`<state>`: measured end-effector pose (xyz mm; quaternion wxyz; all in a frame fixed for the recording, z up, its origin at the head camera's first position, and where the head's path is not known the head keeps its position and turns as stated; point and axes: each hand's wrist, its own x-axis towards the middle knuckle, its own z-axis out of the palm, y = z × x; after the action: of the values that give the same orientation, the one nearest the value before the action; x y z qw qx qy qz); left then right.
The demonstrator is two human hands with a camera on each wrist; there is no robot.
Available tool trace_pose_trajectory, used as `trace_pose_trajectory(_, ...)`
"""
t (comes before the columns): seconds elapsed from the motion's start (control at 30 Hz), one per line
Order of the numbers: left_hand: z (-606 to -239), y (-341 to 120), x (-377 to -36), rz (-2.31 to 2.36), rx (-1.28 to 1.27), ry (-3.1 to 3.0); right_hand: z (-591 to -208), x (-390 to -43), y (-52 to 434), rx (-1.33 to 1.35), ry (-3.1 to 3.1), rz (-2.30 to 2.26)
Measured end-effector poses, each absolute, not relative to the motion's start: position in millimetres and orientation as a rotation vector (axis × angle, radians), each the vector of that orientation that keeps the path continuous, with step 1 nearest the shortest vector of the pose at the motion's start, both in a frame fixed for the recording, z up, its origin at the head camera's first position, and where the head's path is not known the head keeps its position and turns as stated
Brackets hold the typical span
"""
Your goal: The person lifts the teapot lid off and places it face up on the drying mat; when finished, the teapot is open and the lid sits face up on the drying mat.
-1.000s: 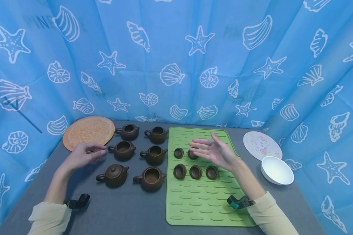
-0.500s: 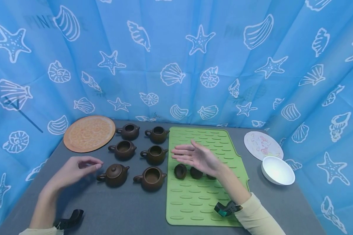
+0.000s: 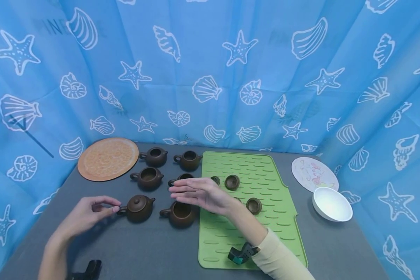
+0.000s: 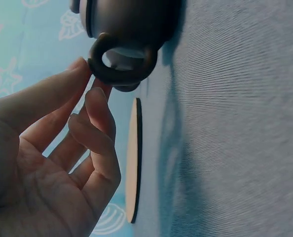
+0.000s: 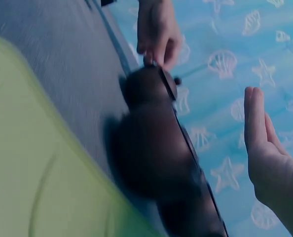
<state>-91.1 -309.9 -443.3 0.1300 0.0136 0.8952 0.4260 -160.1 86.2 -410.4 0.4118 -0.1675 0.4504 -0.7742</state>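
My left hand (image 3: 85, 217) pinches the handle of a lidded dark brown clay teapot (image 3: 140, 213) standing at the front left of the group. In the left wrist view, thumb and index fingertip meet at the teapot's loop handle (image 4: 119, 75). My right hand (image 3: 204, 194), fingers straight and holding nothing, hovers over a lidless teapot (image 3: 180, 221) and the mat's left edge. It partly covers another lidless teapot (image 3: 185, 176) behind. Small brown teapot lids (image 3: 232, 182) lie on the green mat (image 3: 245, 243), some hidden by my right hand.
More lidless teapots (image 3: 149, 179) stand in the rows behind. An orange round board (image 3: 107, 158) lies at the back left. On the right are a white bowl (image 3: 331, 205) and a round printed plate (image 3: 314, 174). A blue shell-print curtain (image 3: 210, 58) closes off the back.
My left hand has come down from beside the middle teapot to the lidded teapot's handle and taken hold of it. My right hand has moved left from the lids toward the teapots.
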Motion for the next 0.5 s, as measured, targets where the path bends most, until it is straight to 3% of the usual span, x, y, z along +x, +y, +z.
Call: trace_pose_trajectory(0.5,-451.0,-305.0,-87.4,1.247,-0.049,2.596,-430.0,-146.7,-10.7,-0.361,1.283,-1.924)
